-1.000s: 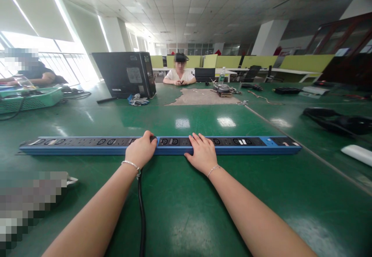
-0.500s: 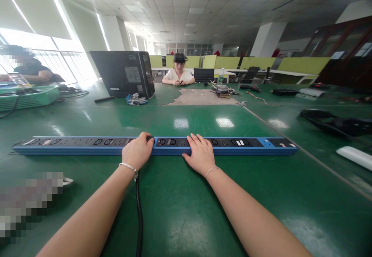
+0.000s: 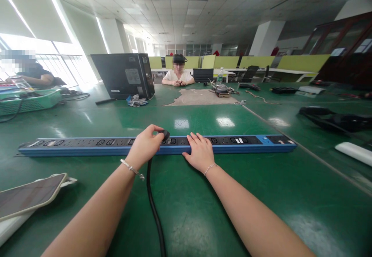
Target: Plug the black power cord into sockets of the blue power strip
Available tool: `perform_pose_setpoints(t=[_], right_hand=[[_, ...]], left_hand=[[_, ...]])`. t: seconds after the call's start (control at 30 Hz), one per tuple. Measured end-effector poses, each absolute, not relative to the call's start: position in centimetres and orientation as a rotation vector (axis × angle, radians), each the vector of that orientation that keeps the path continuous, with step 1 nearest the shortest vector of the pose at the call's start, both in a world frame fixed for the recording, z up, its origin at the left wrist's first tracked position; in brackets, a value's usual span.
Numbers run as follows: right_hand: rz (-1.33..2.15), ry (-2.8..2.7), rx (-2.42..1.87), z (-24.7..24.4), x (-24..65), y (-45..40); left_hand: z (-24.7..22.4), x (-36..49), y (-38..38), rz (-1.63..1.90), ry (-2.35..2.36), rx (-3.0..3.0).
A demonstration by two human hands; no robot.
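A long blue power strip point(image 3: 87, 152) with a row of black sockets lies across the green table in front of me. My left hand point(image 3: 145, 143) is closed on a black plug point(image 3: 166, 134), held just above the sockets left of the strip's middle. From beneath that hand a thick black cable point(image 3: 153, 203) runs down toward the lower edge of the view. My right hand point(image 3: 200, 151) grips the strip right of its middle, with fingers over the top and thumb along the near side. The plug's pins are hidden.
A phone point(image 3: 35, 195) lies on a white object at lower left. Farther back are a green basket point(image 3: 43, 99), a black computer case point(image 3: 124, 75) and gloves point(image 3: 137, 101). A black object point(image 3: 328, 119) and a white bar point(image 3: 354, 153) lie at right. Two people sit beyond.
My left hand has moved right and slightly up along the strip, carrying the plug and shifting the cable rightward. The strip's left end has shifted slightly right; my right hand stays in place.
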State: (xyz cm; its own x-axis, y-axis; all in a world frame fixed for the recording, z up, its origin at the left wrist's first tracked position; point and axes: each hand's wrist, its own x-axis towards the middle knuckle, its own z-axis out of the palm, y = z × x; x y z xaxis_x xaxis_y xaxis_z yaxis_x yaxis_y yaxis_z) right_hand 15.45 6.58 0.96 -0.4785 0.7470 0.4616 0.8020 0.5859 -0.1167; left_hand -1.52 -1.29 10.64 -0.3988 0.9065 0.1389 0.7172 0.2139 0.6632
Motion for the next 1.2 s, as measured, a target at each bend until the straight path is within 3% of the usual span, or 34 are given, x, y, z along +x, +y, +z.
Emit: perform_pose_setpoints(t=[0.47, 1.2], right_hand=[[-0.103, -2.324, -1.228, 0.9, 15.3, 6.5], [-0.081, -2.328, -1.229, 1.1, 15.3, 6.3]], left_hand=[[8.1, 1.7, 5.2, 0.592, 2.257, 1.730], [9.0, 4.1, 5.3, 0.300, 2.391, 1.857]])
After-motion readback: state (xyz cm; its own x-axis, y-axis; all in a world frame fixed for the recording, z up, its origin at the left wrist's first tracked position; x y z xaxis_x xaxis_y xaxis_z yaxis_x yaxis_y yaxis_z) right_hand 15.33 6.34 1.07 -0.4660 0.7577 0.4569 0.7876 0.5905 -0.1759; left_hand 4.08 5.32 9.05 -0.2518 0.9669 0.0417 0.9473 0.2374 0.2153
